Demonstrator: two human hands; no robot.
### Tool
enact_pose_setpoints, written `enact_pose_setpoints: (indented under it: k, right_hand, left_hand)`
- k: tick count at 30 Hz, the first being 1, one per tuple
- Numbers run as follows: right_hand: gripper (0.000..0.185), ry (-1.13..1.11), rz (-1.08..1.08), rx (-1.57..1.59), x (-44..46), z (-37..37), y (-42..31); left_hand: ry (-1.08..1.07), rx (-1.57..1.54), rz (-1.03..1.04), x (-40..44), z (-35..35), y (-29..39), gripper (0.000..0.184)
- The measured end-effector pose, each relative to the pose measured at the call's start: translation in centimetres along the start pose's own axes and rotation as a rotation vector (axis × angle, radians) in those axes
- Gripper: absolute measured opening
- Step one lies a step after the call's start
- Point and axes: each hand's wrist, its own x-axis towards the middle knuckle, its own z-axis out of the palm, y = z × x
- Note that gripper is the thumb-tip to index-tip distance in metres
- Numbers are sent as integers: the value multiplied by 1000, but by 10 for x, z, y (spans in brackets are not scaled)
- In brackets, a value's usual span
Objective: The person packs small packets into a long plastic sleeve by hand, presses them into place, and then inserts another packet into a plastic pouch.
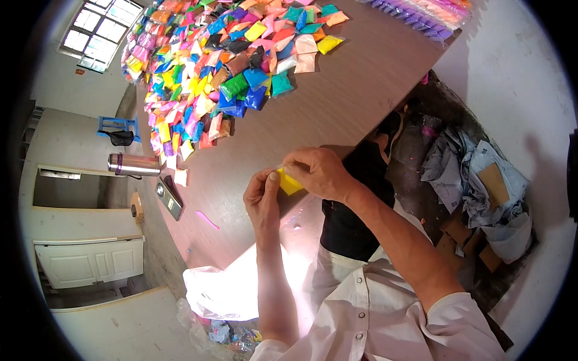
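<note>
Between my two hands, over the table's near edge, is a small yellow packet (289,182). My left hand (264,195) pinches its left upper corner with thumb and bent fingers. The fingers of my right hand (310,169) are closed on its upper right part and cover some of it. Beyond my hands, a large heap of small colourful packets (223,72) spreads over the brown table (337,102).
A steel bottle (133,164) and a phone (170,197) sit near the table's left edge, with a pink strip (208,220) nearby. Purple and orange packs (415,18) lie at the far right. Crumpled bags (481,180) and cardboard are on the floor at right.
</note>
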Motion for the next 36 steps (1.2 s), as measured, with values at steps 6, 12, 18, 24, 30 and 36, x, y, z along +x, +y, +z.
enact_pose_setpoints:
  k: [6,12,18,24,30,36]
  right_hand:
    - [15,42,-57,22,2,2,3]
    - [18,-26,-5,-48,2,2,9]
    - [20,33,-80,-106,-3,7,11]
    - [25,44,22,-32,-25,9,-7]
    - [17,79,161,222,-64,20,-39]
    - [22,126,206,358,-97,41,-21]
  left_hand:
    - [6,-25,-62,0,3,4,17]
    - [-62,-123,-88,-3,2,5,17]
    - [-5,7,-85,-1,5,3,25]
    - [-32,-84,-70,-20,5,8,25]
    - [-38,276,-13,-58,-6,19,30]
    - [-5,182,17,-98,-3,30,32]
